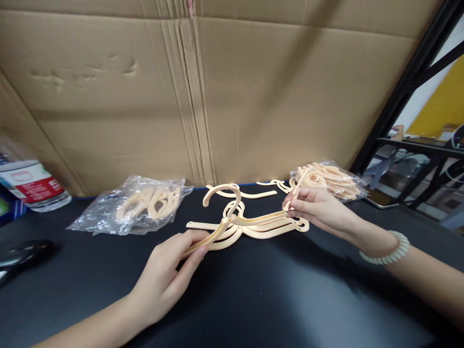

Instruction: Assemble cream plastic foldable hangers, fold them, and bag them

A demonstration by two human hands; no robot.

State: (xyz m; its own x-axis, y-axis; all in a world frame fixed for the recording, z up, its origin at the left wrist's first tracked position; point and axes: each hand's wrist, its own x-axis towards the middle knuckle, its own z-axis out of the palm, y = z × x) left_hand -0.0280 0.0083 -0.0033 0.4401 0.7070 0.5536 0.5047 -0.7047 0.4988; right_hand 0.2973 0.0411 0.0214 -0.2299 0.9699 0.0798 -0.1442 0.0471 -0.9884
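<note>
A cream plastic clothes hanger (pixel 259 220) with a curved hook is held up between my two hands, above the black table. My left hand (pixel 172 270) pinches one of its arms between thumb and fingers. At the far end of the other arm, my right hand (pixel 319 208) grips a slim cream strip (pixel 303 181) that sticks up past the fingertips. Whether this strip is joined to the arm, I cannot tell. Behind and below lie more cream hangers (pixel 270 234), overlapping on the table and partly hidden by the held one.
A clear plastic bag (pixel 105 208) with cream curved parts lies at the left, and another filled bag (pixel 337 179) at the right. A large bottle (pixel 39 186), a dark mouse-like object (pixel 25 253) and a phone-like slab (pixel 380 199) sit farther out. Cardboard (pixel 271 96) walls the back.
</note>
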